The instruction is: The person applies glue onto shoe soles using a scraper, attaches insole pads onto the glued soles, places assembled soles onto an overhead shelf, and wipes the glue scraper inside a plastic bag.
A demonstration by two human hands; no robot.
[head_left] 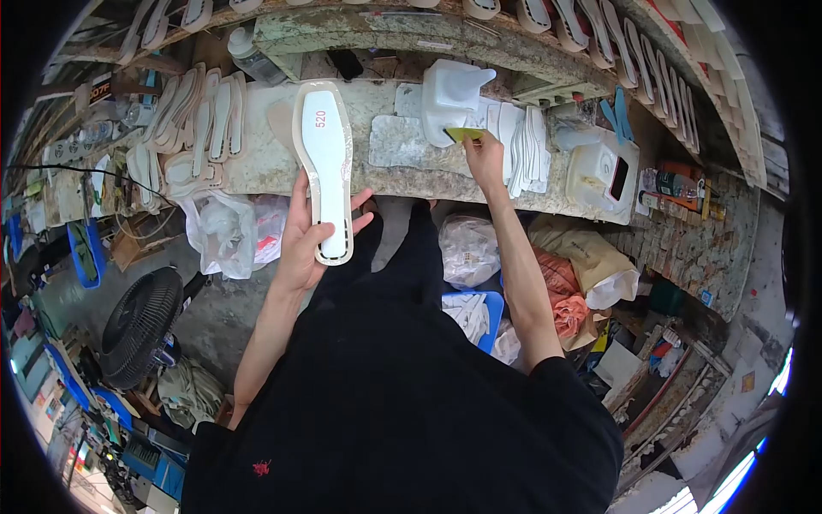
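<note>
My left hand point(301, 238) grips a shoe insole point(327, 158) by its narrower end, thumb on top. The insole is white with a beige rim and a red "520" printed near its far end. In my right hand point(485, 163) is a small flat yellow-green scraper point(463, 134), pinched between the fingers. It is at the lower edge of a cut-open white plastic jug point(448, 90) on the bench; whether it touches the jug's contents I cannot tell. Right of that hand lie several white insole pieces point(527, 150), overlapping in a row.
Stacked insoles point(205, 120) cover the bench's left part. A second white container point(591, 176) with a phone point(618, 178) stands right. More insoles line the upper rack point(629, 43). Below are plastic bags point(469, 248), a blue bin point(491, 321) and a black fan point(141, 325).
</note>
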